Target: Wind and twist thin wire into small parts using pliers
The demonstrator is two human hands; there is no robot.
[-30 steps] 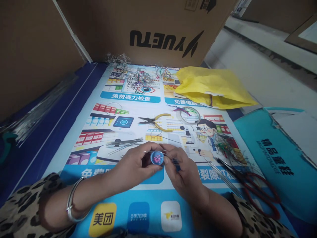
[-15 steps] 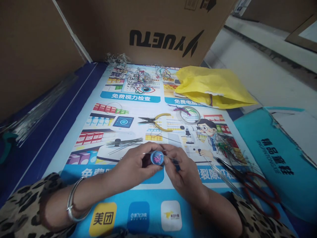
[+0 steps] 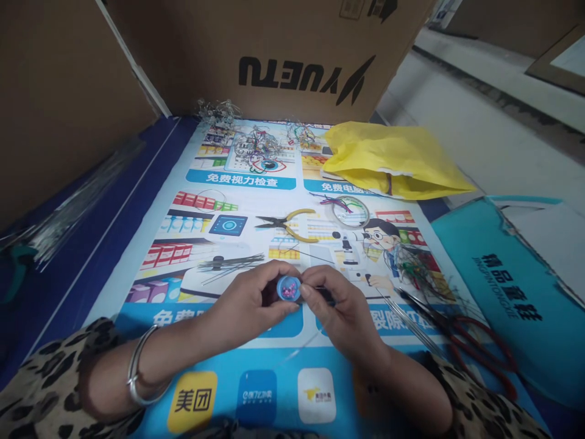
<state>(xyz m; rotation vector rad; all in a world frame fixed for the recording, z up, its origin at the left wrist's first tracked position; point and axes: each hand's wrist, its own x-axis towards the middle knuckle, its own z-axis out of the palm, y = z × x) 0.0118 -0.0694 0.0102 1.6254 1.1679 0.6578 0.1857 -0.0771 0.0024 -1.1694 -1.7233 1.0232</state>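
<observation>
My left hand is wrapped around a small blue cup, its mouth tipped toward me. Small pink beads lie inside it. Close against the cup's right side, my right hand is closed in a pinch. A thin wire trails below and left of that hand and seems to come from it; the gripped part is hidden by the fingers. Just beyond my hands are a bundle of dark wires and yellow-handled pliers.
Scissors with red handles lie at right beside a teal box. A yellow bag and a tape roll sit farther back. Tangled wires lie before a cardboard box; more wires are at left.
The wire end that crossed the cup's top has left it, and a wire now hangs below my right hand. That hand has turned slightly; the cup stays in my left hand.
</observation>
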